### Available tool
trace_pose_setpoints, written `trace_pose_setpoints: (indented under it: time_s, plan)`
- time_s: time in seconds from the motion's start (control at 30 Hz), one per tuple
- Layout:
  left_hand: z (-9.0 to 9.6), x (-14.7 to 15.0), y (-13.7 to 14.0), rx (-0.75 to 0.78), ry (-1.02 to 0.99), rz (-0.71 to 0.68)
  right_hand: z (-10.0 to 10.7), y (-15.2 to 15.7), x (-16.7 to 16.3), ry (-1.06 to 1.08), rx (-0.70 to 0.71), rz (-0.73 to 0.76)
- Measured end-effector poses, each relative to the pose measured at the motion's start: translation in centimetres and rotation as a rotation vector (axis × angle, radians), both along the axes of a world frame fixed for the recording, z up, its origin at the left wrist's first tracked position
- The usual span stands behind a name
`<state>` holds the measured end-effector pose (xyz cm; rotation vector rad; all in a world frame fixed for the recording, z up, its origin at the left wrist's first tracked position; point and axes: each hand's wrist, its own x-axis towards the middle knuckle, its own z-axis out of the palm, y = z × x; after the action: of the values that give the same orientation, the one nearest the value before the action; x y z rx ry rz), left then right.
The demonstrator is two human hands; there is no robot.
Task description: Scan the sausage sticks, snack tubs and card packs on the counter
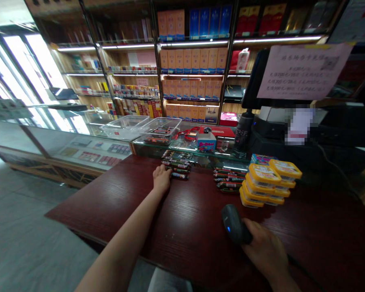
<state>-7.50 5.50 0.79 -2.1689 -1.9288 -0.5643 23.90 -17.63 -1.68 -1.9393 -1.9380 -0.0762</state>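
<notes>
My right hand [266, 245] is wrapped round the handle of a black barcode scanner [229, 223], which has a small blue light on it. At the near end of a pile of dark wrapped snack sticks [177, 161], my left hand [162, 178] has its fingers curled on the left end of a stick [179, 176]. The fingertips are partly hidden. Another pile of similar wrapped sticks [229, 178] lies further right, beside stacked clear tubs with yellow lids [264, 174].
The dark red wooden counter [182, 219] meets a glass showcase [94, 152]. Clear plastic bins [124, 125], a small blue-and-pink box [206, 142] and a red box [223, 132] stand behind. A monitor [252, 81] with a pink notice [302, 71] is at right. Shelves [194, 75] line the wall.
</notes>
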Motion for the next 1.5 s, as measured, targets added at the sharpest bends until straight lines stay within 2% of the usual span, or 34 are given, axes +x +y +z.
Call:
trace_pose_setpoints:
  time_s: [0.13,0.3,0.37,0.43,0.57,0.67,0.8,0.9,1.0,1.2,1.3,1.5]
  plan:
    - [0.0,0.7,-0.9,-0.032,-0.085,-0.161,0.1,0.0,-0.1,-0.005,0.009,-0.002]
    - [-0.7,3.5,-2.5,-0.18,-0.567,-0.246,-0.2,-0.1,0.0,-0.011,0.045,0.011]
    - [-1.2,4.6,-3.2,-0.191,-0.746,-0.293,-0.4,-0.1,0.1,-0.001,0.054,0.023]
    - [-1.6,5.3,-3.9,-0.165,-0.823,-0.327,-0.4,-0.2,0.1,0.008,0.056,0.03]
    - [-2.3,5.5,-4.8,-0.088,-0.735,-0.398,0.0,-0.5,-0.1,0.039,0.041,0.061]
    - [-2.5,5.4,-5.3,-0.034,-0.647,-0.443,1.2,-0.7,-0.6,0.129,-0.008,0.042]
    - [-2.5,5.5,-5.8,-0.024,-0.574,-0.483,3.0,-0.9,-2.1,0.405,-0.077,0.04]
    - [-2.4,5.6,-6.0,-0.026,-0.547,-0.485,3.9,-0.9,-3.4,0.691,-0.105,0.148]
    - [-2.5,5.7,-6.0,-0.019,-0.536,-0.474,4.6,-1.1,-4.5,0.848,-0.096,0.219]
    - [-2.6,5.7,-5.9,-0.014,-0.558,-0.449,6.2,-1.8,-4.9,0.866,-0.225,0.27]
    - [-2.7,5.7,-6.0,0.01,-0.578,-0.445,6.4,-1.9,-4.9,0.864,-0.228,0.263]
    - [-2.5,5.7,-5.9,-0.019,-0.572,-0.415,5.4,-1.7,-5.3,0.881,-0.15,0.205]
